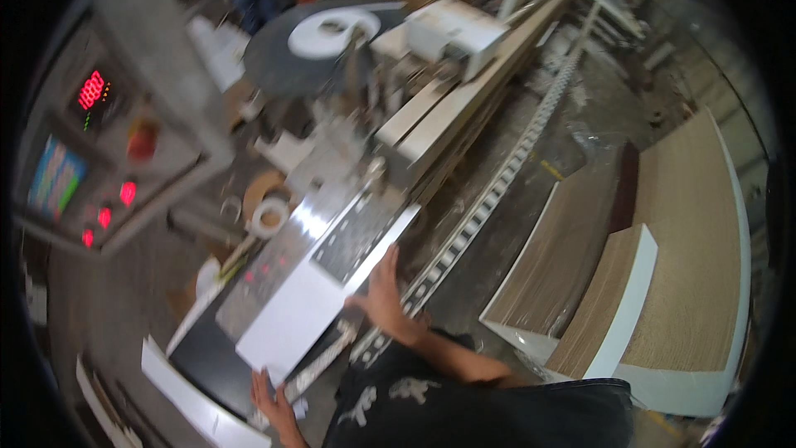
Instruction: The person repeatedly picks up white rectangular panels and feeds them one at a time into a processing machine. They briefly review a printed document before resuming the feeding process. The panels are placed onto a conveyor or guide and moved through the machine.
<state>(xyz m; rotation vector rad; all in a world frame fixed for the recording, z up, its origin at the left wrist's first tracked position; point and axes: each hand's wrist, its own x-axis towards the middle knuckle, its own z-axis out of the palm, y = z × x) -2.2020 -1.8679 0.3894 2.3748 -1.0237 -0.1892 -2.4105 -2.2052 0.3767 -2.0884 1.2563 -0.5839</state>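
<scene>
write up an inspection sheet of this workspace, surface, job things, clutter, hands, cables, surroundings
Surface: table, part black, part shiny metal
Job things: white panel lying on the table
Clutter: white roll beyond the panel; white strip at lower left
Hands: left hand at the panel's near end, right hand by its right side; both open, pressure cannot be told
Cables: nothing seen
Surroundings: control box with red lights, left; boards, right; person at the top, blurred
</scene>
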